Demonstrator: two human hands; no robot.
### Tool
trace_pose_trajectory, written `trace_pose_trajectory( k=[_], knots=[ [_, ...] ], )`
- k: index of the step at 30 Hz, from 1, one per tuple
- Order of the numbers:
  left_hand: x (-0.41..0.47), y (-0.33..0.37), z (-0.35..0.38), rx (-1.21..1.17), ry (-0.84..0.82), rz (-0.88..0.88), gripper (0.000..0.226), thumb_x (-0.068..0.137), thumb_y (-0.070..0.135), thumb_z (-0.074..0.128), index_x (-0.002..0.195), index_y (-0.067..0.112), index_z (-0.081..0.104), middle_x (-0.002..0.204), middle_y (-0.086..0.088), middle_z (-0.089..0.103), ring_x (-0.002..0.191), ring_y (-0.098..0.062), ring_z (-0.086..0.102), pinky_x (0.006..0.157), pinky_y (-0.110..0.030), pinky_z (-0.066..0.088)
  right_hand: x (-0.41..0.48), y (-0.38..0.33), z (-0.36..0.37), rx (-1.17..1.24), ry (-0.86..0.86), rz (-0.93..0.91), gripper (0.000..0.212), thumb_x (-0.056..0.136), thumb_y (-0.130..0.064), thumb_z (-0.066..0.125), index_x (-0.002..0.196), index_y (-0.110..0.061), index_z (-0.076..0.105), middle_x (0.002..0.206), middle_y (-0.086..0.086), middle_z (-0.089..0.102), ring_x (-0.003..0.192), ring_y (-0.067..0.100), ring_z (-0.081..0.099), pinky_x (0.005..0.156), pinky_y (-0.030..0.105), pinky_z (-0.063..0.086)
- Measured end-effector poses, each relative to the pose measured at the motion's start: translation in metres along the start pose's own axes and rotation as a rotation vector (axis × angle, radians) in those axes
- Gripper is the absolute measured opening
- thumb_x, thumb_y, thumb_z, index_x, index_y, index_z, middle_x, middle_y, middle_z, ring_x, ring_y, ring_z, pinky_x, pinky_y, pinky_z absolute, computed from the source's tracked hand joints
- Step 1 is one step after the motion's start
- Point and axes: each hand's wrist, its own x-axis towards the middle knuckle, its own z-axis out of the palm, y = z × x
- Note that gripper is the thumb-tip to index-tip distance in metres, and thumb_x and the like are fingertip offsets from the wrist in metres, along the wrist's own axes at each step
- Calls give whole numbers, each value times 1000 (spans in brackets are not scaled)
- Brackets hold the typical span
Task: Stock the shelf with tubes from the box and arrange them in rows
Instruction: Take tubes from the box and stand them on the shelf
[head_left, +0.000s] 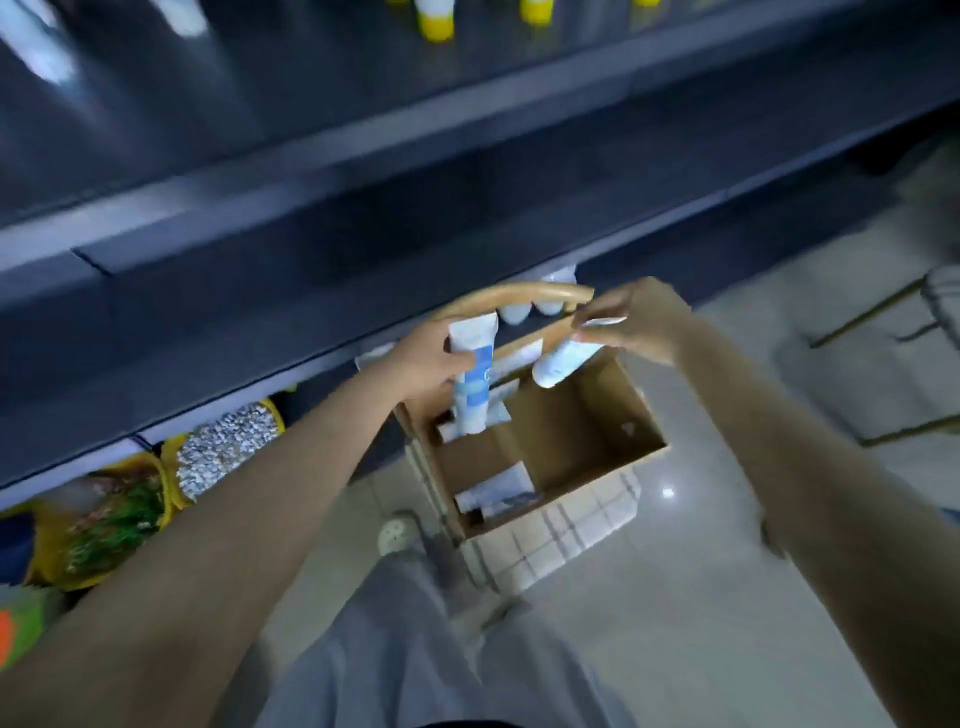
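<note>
A blue-and-white tube (474, 382) hangs cap-down in the left hand (426, 364), whose fingers curl round its upper part. The right hand (639, 325) pinches the flat end of a white tube (561, 364), which slants down toward the left hand. Below both hands an open cardboard box (639, 415) holds more packs (498, 493) and rests on a checked surface (571, 535). A curved wooden rail (514, 300) crosses just beyond the hands, in front of the dark shelf (311, 171). Yellow tubs (228, 447) sit under the left forearm.
</note>
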Motion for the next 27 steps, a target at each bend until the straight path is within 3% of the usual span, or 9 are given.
trace_pose_trajectory(
  k=[2,6,9,11,15,22,27],
  knots=[
    [-29,22,-29,-109,75,11,27,89,4,50,110,20,57,83,-3,63,62,-11,56,50,-17,46,-5,-40,-22,-89,2,-95,2,77,-28,73,79,-29,73,70,-21,65,68,1,60,62,15,44],
    [-79,54,-87,-217,198,65,31,92,6,46,116,24,52,86,5,67,65,-1,61,55,-18,48,-6,-123,-50,-285,-53,-277,5,76,-21,71,74,-25,71,80,-13,66,81,7,60,66,16,43],
    [-107,66,-138,-204,234,107,27,94,9,46,116,22,52,102,2,69,83,-10,63,63,-24,51,-2,-185,-59,-409,-100,-352,6,75,-16,69,77,-19,64,78,-8,62,74,12,57,62,21,43],
    [-123,70,-178,-219,259,130,37,94,12,51,130,21,48,108,-1,65,91,-15,61,70,-28,55,4,-224,-62,-459,-68,-395,11,74,-17,69,78,-20,60,78,-8,59,73,11,54,61,22,42],
    [-146,68,-251,-297,321,177,67,87,19,67,144,28,34,102,2,60,87,-14,62,68,-26,57,24,-292,-53,-403,94,-431,8,73,-16,69,77,-14,63,85,0,63,78,17,56,66,27,46],
    [-139,39,-325,-118,504,213,54,76,33,77,119,18,49,93,2,56,79,-13,61,58,-24,56,63,-366,-17,-278,304,-338,10,72,-11,72,80,-8,67,84,6,62,79,22,59,68,25,45],
    [-114,13,-343,-37,610,207,53,69,40,80,104,15,48,87,4,57,85,-17,61,74,-39,58,89,-384,2,-302,332,-291,11,72,-11,73,81,-10,67,95,8,59,83,23,58,69,25,42]
  ],
)
